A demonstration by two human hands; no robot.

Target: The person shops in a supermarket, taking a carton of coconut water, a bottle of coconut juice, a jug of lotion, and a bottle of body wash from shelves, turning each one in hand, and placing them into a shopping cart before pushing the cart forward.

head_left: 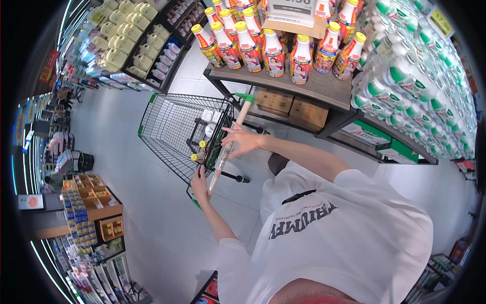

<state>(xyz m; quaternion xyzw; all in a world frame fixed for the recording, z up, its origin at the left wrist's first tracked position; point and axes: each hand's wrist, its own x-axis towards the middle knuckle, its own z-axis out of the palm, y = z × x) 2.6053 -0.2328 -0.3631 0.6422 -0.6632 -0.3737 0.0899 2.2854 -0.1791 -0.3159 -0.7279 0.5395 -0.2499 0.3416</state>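
Observation:
A black wire shopping cart (164, 133) with green corner pieces stands ahead of me, its pale handle bar (243, 112) running between my hands. My right hand (244, 141) is over the middle of this bar, fingers spread and nothing held. Near the bar's lower end, my left hand (200, 185) is beside the cart's rim with its fingers reaching toward the basket; they look loosely apart. Two yellow-capped bottles (202, 144) show in the cart just beyond the left fingers, their lower parts hidden by wire. White containers (208, 117) lie farther up in the basket.
Several yellow-capped bottles (275, 54) stand on a wooden display table (324, 91), with cardboard boxes (309, 112) below. Stacked green-and-white bottle packs (410, 86) rise at right. Shelves with cream jugs (121, 43) stand far left, a wooden rack (104, 200) at lower left.

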